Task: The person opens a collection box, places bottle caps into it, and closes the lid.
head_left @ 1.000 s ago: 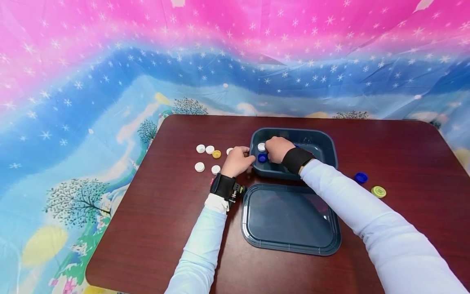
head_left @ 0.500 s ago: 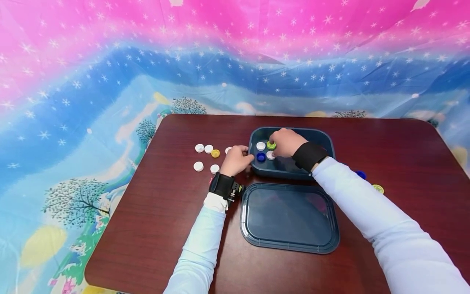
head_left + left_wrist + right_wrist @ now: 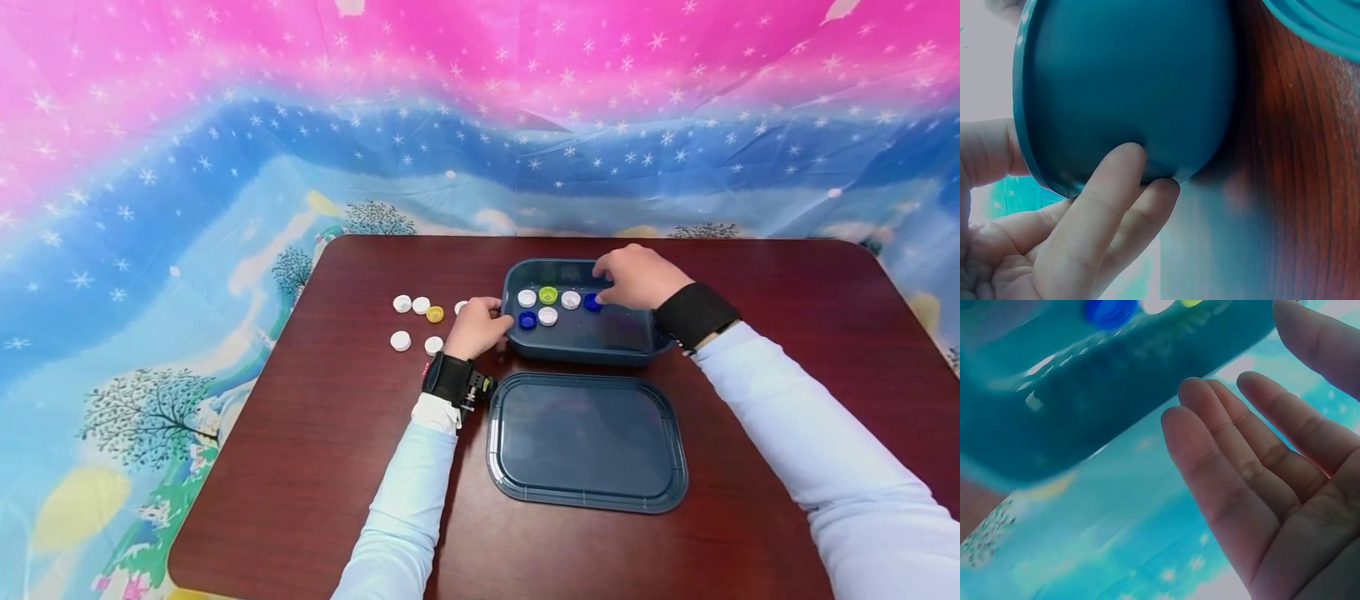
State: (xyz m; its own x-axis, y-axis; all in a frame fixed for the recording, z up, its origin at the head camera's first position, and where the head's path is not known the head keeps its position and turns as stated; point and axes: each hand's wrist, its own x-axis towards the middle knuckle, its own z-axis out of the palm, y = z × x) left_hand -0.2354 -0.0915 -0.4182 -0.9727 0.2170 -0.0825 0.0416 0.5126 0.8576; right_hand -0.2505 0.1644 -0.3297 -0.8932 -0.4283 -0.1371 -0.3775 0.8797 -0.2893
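Observation:
My left hand [image 3: 477,327] grips the left end of a dark blue-grey plastic box [image 3: 570,352], thumb and fingers on either side of its wall [image 3: 1135,75]. Over the box's far right part hovers my right hand [image 3: 645,275]; the right wrist view shows its fingers [image 3: 1210,481] spread, holding nothing. Inside the box lie bottle caps in two rows. The back row has a white cap [image 3: 527,297], a green cap [image 3: 548,295], another white cap [image 3: 571,299] and a blue cap [image 3: 592,302] beside the right fingertips. In front are a blue cap [image 3: 527,320] and a white cap [image 3: 547,316].
The box's lid [image 3: 588,442] lies flat in front of it on the dark red table [image 3: 315,467]. Left of the box are several white caps [image 3: 401,340] and a yellow cap [image 3: 435,314]. A patterned cloth [image 3: 450,125] hangs behind the table.
My right hand has moved rightward and up from the caps, and its fingers have spread. More caps in the box show now. The left hand stays on the box.

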